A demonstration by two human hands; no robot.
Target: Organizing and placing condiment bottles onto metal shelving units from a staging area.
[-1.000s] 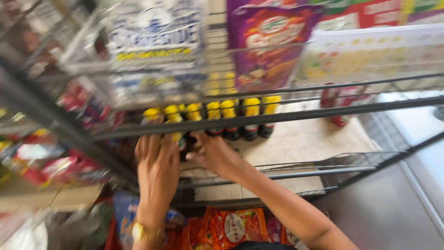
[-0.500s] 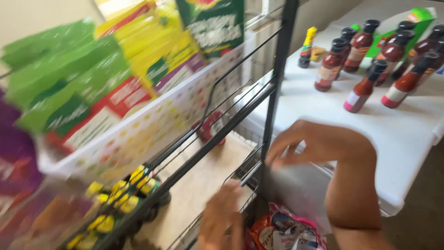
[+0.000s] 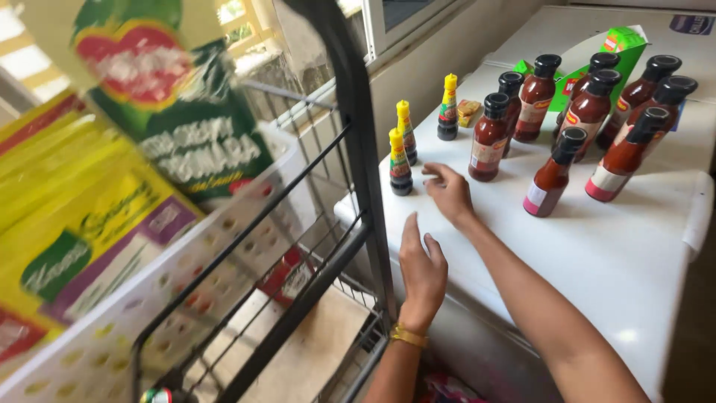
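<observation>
A single view is given, taken from a camera worn on the head. The scene is seen from above and close by, the view being tilted down and to the right across the near left corner of the white surface (image 3: 597,254). The left half is filled by a black wire rack (image 3: 358,186), seen very near and blurred. No second view is provided.

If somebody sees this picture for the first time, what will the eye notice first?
Probably the cluster of dark red sauce bottles with black caps on the white table at upper right. Next, the right hand beside a small yellow-capped bottle, and the left hand near the black rack post.
</observation>
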